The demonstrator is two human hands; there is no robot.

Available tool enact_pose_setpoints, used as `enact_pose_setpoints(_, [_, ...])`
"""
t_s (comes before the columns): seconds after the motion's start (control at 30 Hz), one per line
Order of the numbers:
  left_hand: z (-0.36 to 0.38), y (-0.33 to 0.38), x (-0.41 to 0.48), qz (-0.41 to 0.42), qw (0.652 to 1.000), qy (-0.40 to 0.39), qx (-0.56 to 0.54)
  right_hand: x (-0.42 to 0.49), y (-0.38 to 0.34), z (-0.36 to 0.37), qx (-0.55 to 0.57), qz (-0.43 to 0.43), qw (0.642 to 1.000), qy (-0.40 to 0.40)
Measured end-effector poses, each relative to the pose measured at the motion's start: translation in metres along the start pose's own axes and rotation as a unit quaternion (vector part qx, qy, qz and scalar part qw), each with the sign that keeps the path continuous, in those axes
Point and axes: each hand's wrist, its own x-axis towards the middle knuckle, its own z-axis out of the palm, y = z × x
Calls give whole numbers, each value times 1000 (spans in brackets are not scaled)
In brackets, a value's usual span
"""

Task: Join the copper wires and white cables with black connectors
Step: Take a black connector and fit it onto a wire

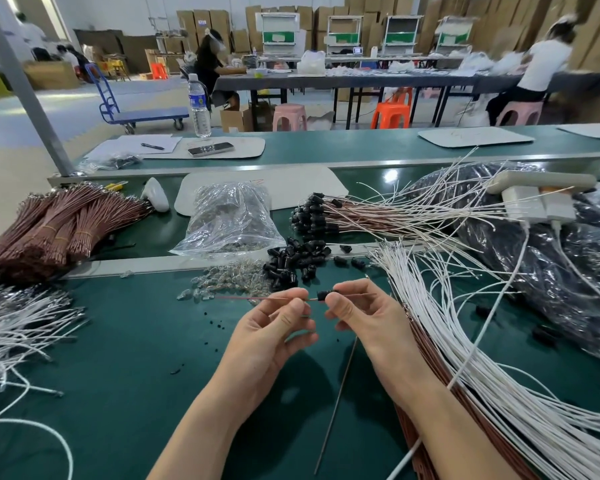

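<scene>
My left hand [274, 327] pinches a thin copper wire [250, 298] that runs out level to the left. My right hand [364, 317] grips a black connector [323, 295] at its fingertips, and the wire passes into the connector. A second thin wire [336, 403] hangs down from my right hand toward the bench's near edge. Loose black connectors [297, 259] lie piled just beyond my hands. White cables [465, 341] fan out on the right over copper wires [426, 344].
Bundled copper wires [49, 230] lie at the far left, loose white cables [14, 327] below them. A clear bag [229, 220] and small clear parts [229, 278] sit in the middle. Finished assemblies [343, 216] and a black plastic bag [534, 258] lie at the right. People work at tables behind.
</scene>
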Motion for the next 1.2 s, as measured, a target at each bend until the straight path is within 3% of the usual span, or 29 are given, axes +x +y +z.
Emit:
enact_pose_setpoints(0.1, [3,-1,0,-3,1000,4,6,1,-2,0,16,2,1000,3])
enact_pose_setpoints(0.3, [-5,10,6,22,987,132,-84,5,-6,-11,69,10,997,39])
enact_pose_setpoints(0.5, [11,-4,-2,24,998,43,39,2,2,2,31,25,998,-47])
enact_pose_setpoints(0.7, [7,0,2,47,995,87,10,7,4,-5,49,17,999,-7])
enact_pose_setpoints(0.93, [9,-6,-2,48,995,53,74,3,5,-2,32,26,998,-41])
enact_pose_setpoints(1.2, [8,-9,1,45,995,68,65,13,2,-15,238,64,969,31])
